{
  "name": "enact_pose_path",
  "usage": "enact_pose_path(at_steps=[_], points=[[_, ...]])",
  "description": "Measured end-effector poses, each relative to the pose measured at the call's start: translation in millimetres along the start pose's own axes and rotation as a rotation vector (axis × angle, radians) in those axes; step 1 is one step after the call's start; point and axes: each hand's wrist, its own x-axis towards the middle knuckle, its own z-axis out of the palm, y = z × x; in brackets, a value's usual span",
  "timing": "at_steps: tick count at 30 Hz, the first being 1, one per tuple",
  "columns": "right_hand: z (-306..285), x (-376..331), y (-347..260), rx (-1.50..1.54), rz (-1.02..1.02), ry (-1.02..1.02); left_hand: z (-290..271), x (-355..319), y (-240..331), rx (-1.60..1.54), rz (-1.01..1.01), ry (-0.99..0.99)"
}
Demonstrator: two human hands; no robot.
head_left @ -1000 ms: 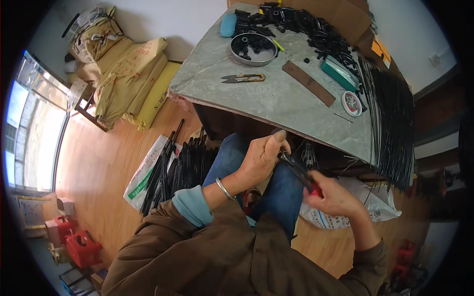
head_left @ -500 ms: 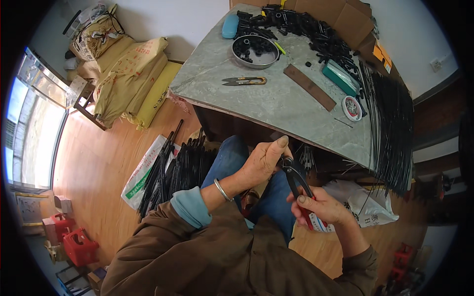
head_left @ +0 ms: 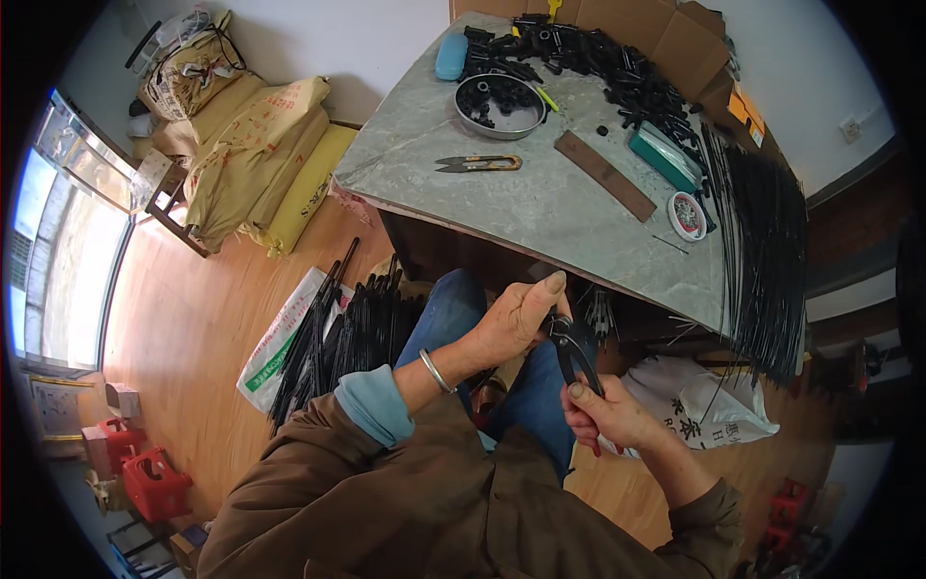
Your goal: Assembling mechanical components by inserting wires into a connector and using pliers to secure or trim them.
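Note:
My right hand (head_left: 606, 413) is wrapped round the handles of black pincers (head_left: 576, 362) with red grips, held above my right thigh. Their head points up and away, against the fingers of my left hand (head_left: 522, 314). That left hand is closed, its thumb pressed on the bent forefinger. What it pinches is hidden behind the fingers and the pincers' head. Both hands are just off the table's near edge, over my lap. Long black rods (head_left: 371, 318) lie bundled on the floor, left of my knees.
On the grey stone-patterned table (head_left: 415, 188) are thread snips (head_left: 479, 164), a metal bowl (head_left: 500, 104) of black parts, a brown strip (head_left: 606, 176), a green box (head_left: 664, 156) and a small round tub (head_left: 687, 217). Thin black rods (head_left: 767, 251) overhang its right edge. Sacks (head_left: 256, 154) are piled at left.
The pincers have turned more upright, and my right hand has shifted its grip, covering more of the red handles. My left hand stays almost in place.

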Motion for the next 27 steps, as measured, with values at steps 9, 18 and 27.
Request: enact_pose_path(at_steps=[9, 18, 27], points=[[3.8, -1.2, -24.4, -0.273, -0.017, 0.183, -1.1, 9.3, -10.0, -0.006, 0.069, 0.069], [-166.9, 31.4, -103.6, -1.155, -0.454, 1.348, -1.7, 15.3, -11.0, -0.102, 0.035, 0.076], [-223.3, 62.7, -143.4, -1.307, -0.156, 1.282, -10.9, 28.7, -11.9, -0.091, 0.031, 0.095]])
